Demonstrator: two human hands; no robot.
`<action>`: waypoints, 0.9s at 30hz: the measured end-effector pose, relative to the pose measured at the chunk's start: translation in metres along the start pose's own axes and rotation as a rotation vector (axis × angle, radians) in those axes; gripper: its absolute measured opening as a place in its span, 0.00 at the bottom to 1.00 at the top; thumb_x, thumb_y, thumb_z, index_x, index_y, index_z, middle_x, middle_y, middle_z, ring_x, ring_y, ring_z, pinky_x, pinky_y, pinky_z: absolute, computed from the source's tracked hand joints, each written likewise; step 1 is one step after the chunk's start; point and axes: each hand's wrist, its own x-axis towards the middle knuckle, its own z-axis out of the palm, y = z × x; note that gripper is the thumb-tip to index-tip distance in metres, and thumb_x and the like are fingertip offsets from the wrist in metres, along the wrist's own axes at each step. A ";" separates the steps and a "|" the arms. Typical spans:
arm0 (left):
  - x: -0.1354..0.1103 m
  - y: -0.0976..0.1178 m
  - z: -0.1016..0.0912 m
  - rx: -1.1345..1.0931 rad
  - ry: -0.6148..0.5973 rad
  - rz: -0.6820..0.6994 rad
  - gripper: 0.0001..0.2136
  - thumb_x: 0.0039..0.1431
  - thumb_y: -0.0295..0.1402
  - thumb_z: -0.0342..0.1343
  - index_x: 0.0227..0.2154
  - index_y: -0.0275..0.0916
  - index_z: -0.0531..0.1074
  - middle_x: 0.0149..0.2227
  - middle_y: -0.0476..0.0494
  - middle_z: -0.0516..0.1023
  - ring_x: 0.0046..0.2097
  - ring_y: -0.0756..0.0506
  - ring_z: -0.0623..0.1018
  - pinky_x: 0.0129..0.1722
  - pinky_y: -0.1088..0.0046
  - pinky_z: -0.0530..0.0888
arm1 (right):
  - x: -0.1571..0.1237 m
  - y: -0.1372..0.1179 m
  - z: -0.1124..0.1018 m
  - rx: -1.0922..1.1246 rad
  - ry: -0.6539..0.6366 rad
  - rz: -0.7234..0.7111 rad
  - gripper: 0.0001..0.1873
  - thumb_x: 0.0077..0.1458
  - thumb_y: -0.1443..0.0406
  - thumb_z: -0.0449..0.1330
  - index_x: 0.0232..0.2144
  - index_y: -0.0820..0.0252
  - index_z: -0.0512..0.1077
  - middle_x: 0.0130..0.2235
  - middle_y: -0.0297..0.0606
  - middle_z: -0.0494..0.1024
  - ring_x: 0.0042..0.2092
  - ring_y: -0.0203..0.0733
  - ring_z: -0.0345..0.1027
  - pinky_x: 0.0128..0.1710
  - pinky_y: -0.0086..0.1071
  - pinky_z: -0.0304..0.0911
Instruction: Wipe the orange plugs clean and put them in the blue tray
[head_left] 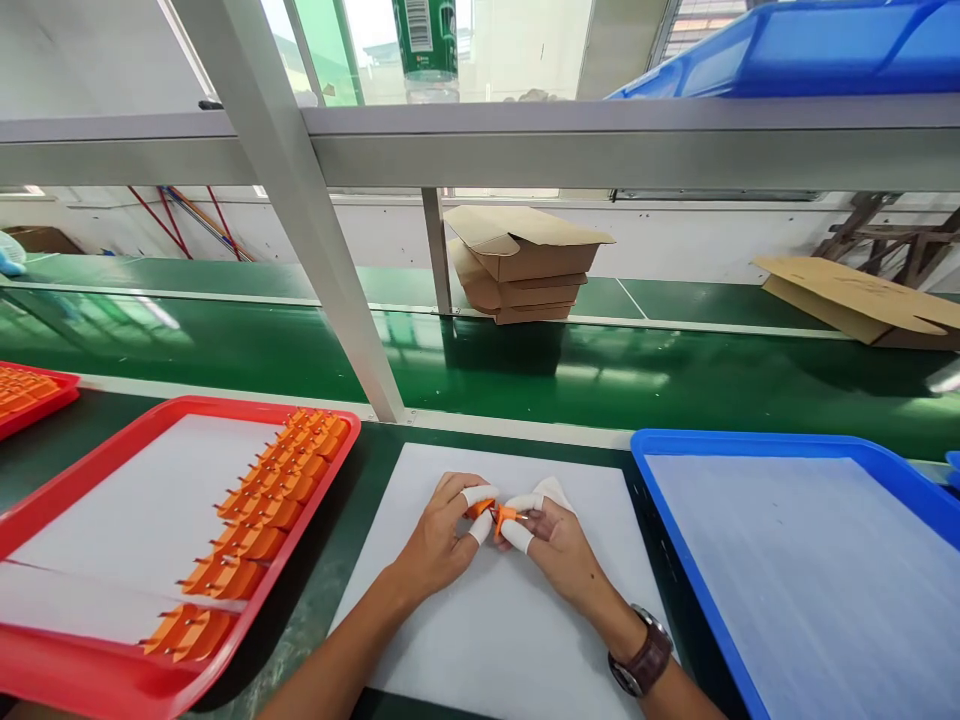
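My left hand [442, 530], with white finger cots on thumb and index finger, pinches a small orange plastic part [480, 508] above a white sheet [450, 640]. Close against it, my right hand [561, 552] grips an orange piece [505, 518] between cot-covered fingertips. Whether these are two parts or one is hard to tell, as the fingers cover much of them. A folded white cloth [555, 491] shows behind my right fingers. To the left, a red tray [180, 690] bears rows of similar orange parts [259, 540] with thin dark pins.
At the right lies a blue tray [697, 590] lined with white paper. Behind the bench runs a green conveyor [675, 380], with stacked cardboard boxes [532, 270] beyond it. A slanted metal post [300, 200] and a shelf beam [525, 150] cross in front.
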 end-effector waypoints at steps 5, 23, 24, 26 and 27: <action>0.000 0.000 -0.001 -0.034 -0.043 -0.039 0.20 0.62 0.22 0.49 0.54 0.48 0.67 0.49 0.43 0.69 0.48 0.45 0.70 0.43 0.66 0.76 | 0.000 -0.001 -0.001 0.029 -0.008 0.003 0.12 0.51 0.58 0.67 0.35 0.56 0.73 0.32 0.32 0.71 0.32 0.39 0.72 0.38 0.38 0.69; 0.002 -0.001 -0.017 -0.247 -0.260 -0.280 0.19 0.57 0.28 0.60 0.51 0.48 0.71 0.45 0.46 0.74 0.45 0.45 0.74 0.46 0.66 0.73 | -0.006 -0.002 -0.009 -0.857 0.017 -0.403 0.11 0.54 0.72 0.57 0.39 0.54 0.69 0.36 0.37 0.73 0.38 0.45 0.62 0.39 0.40 0.62; 0.002 -0.002 -0.016 -0.249 -0.260 -0.281 0.18 0.57 0.28 0.60 0.51 0.47 0.71 0.45 0.46 0.74 0.45 0.45 0.74 0.46 0.66 0.73 | -0.006 -0.002 -0.009 -0.859 0.018 -0.397 0.11 0.54 0.72 0.57 0.39 0.54 0.70 0.35 0.36 0.73 0.38 0.45 0.62 0.39 0.40 0.62; 0.001 -0.004 -0.015 -0.250 -0.259 -0.278 0.18 0.57 0.28 0.60 0.50 0.47 0.72 0.45 0.46 0.74 0.45 0.45 0.74 0.47 0.66 0.73 | -0.006 0.000 -0.010 -0.854 0.010 -0.389 0.11 0.55 0.71 0.57 0.40 0.53 0.70 0.35 0.36 0.74 0.38 0.45 0.62 0.38 0.40 0.61; 0.000 -0.005 -0.015 -0.249 -0.260 -0.272 0.18 0.57 0.28 0.60 0.50 0.47 0.72 0.45 0.46 0.75 0.45 0.45 0.74 0.47 0.66 0.73 | -0.006 0.002 -0.010 -0.849 0.001 -0.388 0.11 0.56 0.71 0.57 0.41 0.53 0.70 0.36 0.36 0.74 0.37 0.44 0.62 0.38 0.39 0.61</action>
